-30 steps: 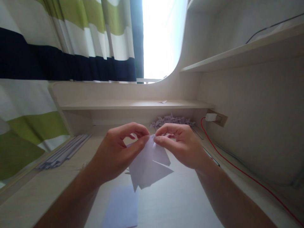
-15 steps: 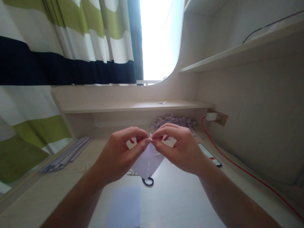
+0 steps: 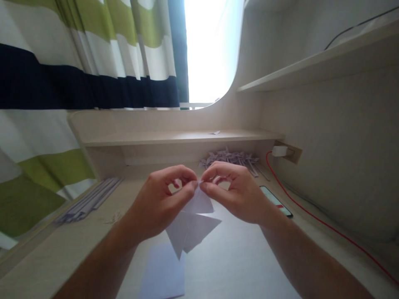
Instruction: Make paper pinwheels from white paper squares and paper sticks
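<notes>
A folded piece of pale lilac paper (image 3: pixel 191 228) hangs above the desk, its pointed flaps spread downward. My left hand (image 3: pixel 158 201) pinches its top corner between thumb and forefinger. My right hand (image 3: pixel 238 191) pinches the same top corner from the other side, fingertips almost touching the left ones. A flat sheet of the same lilac paper (image 3: pixel 163 272) lies on the desk (image 3: pixel 237 265) below my hands.
A heap of small folded paper pieces (image 3: pixel 232 158) sits at the back under a low shelf (image 3: pixel 174 137). A phone (image 3: pixel 276 201) and a red cable (image 3: pixel 314 220) lie at the right. Paper strips (image 3: pixel 89 199) lie left, beside a striped curtain (image 3: pixel 62 70).
The paper's flaps, folded together into a narrow shape half a second ago, have spread open again below my fingers. A dark ring on the desk is now hidden behind the paper.
</notes>
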### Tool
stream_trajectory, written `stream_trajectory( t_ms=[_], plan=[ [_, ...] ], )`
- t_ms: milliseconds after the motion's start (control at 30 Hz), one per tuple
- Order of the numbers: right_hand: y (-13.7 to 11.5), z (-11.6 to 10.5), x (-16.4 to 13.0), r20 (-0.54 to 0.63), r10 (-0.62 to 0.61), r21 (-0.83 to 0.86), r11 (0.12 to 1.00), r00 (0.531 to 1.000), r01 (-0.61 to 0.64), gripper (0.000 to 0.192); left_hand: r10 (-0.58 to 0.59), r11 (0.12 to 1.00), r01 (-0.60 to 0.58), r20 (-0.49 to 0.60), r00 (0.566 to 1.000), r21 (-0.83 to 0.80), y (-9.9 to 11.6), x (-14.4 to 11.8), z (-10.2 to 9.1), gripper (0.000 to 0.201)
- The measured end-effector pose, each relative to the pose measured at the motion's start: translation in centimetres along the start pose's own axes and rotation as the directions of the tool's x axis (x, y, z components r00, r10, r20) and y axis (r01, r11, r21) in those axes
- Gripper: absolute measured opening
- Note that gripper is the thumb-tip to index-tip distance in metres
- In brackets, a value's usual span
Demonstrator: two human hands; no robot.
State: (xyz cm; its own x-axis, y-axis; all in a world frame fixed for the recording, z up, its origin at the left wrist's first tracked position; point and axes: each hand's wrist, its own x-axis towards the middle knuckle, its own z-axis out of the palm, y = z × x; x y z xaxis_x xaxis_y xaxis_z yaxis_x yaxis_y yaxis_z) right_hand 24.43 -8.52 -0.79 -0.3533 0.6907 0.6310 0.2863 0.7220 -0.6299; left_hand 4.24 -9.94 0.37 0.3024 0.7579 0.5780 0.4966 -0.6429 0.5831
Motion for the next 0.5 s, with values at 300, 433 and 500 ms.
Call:
stream_trajectory(
  t_ms=[300, 433, 500],
  plan=[
    [0.1, -0.1, 0.1, -0.028, -0.011, -0.010, 1.000, 1.000, 0.011, 0.007, 0.020, 1.000, -0.019, -0.029, 0.999, 0.020, 0.2, 0.0, 0.1, 0.011],
    [-0.1, -0.4, 0.0, -0.022, 0.000, 0.045, 0.999, 1.000, 0.001, 0.010, 0.040, 0.998, -0.043, -0.055, 0.998, -0.052, -0.4, -0.2, -0.3, 0.008],
    [-0.2, -0.7, -0.1, -0.012, -0.027, 0.110, 0.994, 1.000, 0.028, 0.015, 0.015, 0.990, -0.020, -0.041, 0.999, -0.140, -0.9, -0.3, -0.7, 0.008]
  ],
)
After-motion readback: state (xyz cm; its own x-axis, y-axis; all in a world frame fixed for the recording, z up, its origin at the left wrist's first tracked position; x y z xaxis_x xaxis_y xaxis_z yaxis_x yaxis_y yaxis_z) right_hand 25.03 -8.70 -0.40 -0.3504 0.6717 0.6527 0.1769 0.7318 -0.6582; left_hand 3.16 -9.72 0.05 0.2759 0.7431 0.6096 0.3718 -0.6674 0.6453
